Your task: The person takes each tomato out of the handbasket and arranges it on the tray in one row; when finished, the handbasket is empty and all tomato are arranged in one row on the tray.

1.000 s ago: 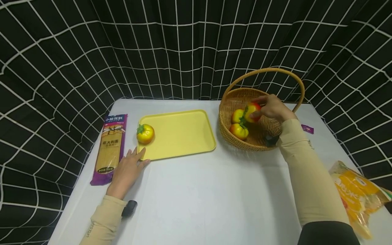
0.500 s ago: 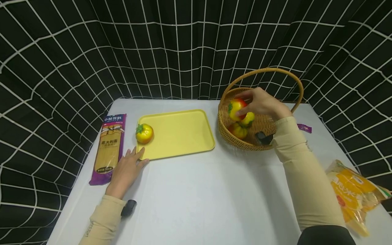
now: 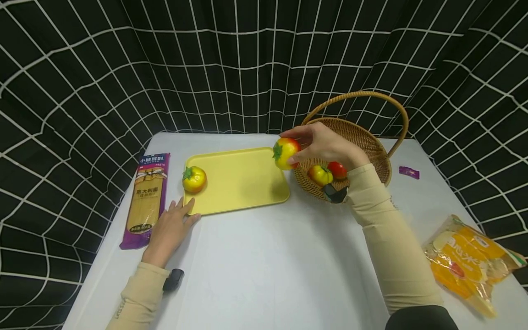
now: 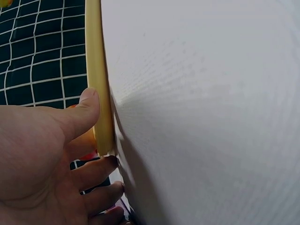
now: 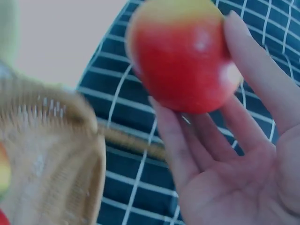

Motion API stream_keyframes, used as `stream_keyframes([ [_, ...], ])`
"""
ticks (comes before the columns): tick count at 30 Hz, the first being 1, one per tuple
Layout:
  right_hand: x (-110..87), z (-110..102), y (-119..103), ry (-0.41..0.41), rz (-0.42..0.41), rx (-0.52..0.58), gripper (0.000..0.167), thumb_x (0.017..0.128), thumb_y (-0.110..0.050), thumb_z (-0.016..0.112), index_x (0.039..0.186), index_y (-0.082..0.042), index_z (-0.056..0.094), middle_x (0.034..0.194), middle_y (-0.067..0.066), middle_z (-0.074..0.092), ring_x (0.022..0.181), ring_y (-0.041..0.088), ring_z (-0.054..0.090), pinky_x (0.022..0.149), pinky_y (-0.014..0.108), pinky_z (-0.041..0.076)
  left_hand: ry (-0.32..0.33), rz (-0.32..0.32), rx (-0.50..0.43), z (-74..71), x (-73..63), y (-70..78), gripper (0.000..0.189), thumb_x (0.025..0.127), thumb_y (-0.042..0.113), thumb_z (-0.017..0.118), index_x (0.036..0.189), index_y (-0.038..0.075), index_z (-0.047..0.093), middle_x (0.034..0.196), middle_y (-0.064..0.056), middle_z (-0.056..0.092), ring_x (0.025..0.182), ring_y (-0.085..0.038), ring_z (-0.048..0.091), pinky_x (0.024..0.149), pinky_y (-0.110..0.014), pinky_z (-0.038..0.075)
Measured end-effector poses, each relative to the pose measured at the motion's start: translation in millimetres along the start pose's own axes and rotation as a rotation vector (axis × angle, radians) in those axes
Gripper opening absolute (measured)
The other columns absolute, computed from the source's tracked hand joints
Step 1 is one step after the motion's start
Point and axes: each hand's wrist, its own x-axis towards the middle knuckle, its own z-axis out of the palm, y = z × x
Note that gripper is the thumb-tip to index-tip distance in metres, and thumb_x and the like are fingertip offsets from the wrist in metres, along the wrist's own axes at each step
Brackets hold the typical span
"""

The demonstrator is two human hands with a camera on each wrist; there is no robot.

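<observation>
My right hand (image 3: pixel 326 144) pinches a yellow-and-red tomato (image 3: pixel 284 155) with a green leafy top between thumb and fingers. It is held up above the right end of the yellow tray (image 3: pixel 243 183), left of the wicker basket (image 3: pixel 371 137). In the right wrist view the tomato (image 5: pixel 183 56) shows its red underside. A second tomato (image 3: pixel 195 179) sits at the tray's left end. My left hand (image 3: pixel 171 231) touches the tray's near left corner with thumb and index finger, the fingers spread. In the left wrist view the thumb lies against the tray's side (image 4: pixel 98 61).
Inside the basket lie a yellow-green tomato (image 3: pixel 320 175) and a red one (image 3: pixel 337 170), partly screened by my right arm. A purple pasta packet (image 3: pixel 147 197) lies left of the tray. To the right are a small purple sachet (image 3: pixel 409 172) and an orange bag (image 3: pixel 470 261).
My right hand has lifted the tomato out of the basket and carried it left to above the tray's right end. The left hand has stayed at the tray corner.
</observation>
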Motion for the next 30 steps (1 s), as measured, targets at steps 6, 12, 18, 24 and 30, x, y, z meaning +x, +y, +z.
stream_keyframes([
  [6, 20.9, 36.2, -10.1, 0.035, -0.121, 0.176, 0.069, 0.087, -0.009, 0.089, 0.15, -0.013, 0.061, 0.152, 0.008, 0.063, 0.133, 0.028, 0.065, 0.117, 0.042, 0.054, -0.006, 0.003, -0.002, -1.6, 1.2, -1.4, 0.062, 0.11, 0.033, 0.057, 0.164, 0.009, 0.037, 0.172, -0.029, 0.023, 0.161, -0.053, 0.013, 0.13, -0.072, 0.012],
  [12, 47.5, 84.7, -14.4, 0.09, -0.178, 0.353, 0.068, 0.087, -0.005, 0.088, 0.15, -0.01, 0.06, 0.151, 0.009, 0.063, 0.137, 0.028, 0.064, 0.113, 0.041, 0.057, -0.009, 0.029, -0.001, -3.4, 1.5, -2.3, 0.062, 0.111, 0.034, 0.055, 0.164, 0.007, 0.037, 0.172, -0.029, 0.022, 0.16, -0.055, 0.013, 0.131, -0.07, 0.01],
  [18, 78.2, 141.8, -7.2, 0.183, -0.147, 0.492, 0.065, 0.087, -0.006, 0.088, 0.147, -0.009, 0.062, 0.148, 0.01, 0.067, 0.136, 0.028, 0.064, 0.114, 0.038, 0.056, -0.01, 0.023, 0.0, -2.7, 2.0, -3.0, 0.062, 0.111, 0.034, 0.054, 0.164, 0.008, 0.037, 0.172, -0.029, 0.022, 0.16, -0.054, 0.013, 0.131, -0.069, 0.011],
  [24, 98.8, 189.2, -1.2, 0.213, -0.101, 0.575, 0.066, 0.088, -0.002, 0.086, 0.148, -0.004, 0.06, 0.15, 0.014, 0.063, 0.138, 0.034, 0.063, 0.117, 0.038, 0.053, -0.009, 0.019, 0.0, -2.0, 3.8, -4.8, 0.062, 0.111, 0.035, 0.054, 0.164, 0.009, 0.037, 0.172, -0.028, 0.022, 0.16, -0.054, 0.014, 0.131, -0.07, 0.011],
  [30, 109.3, 212.0, 4.5, 0.212, -0.041, 0.603, 0.069, 0.088, -0.001, 0.085, 0.151, -0.004, 0.057, 0.155, 0.016, 0.059, 0.142, 0.034, 0.059, 0.12, 0.038, 0.051, -0.012, 0.011, -0.002, -2.4, 4.5, -4.6, 0.061, 0.111, 0.035, 0.054, 0.164, 0.009, 0.037, 0.172, -0.028, 0.022, 0.16, -0.054, 0.013, 0.131, -0.07, 0.011],
])
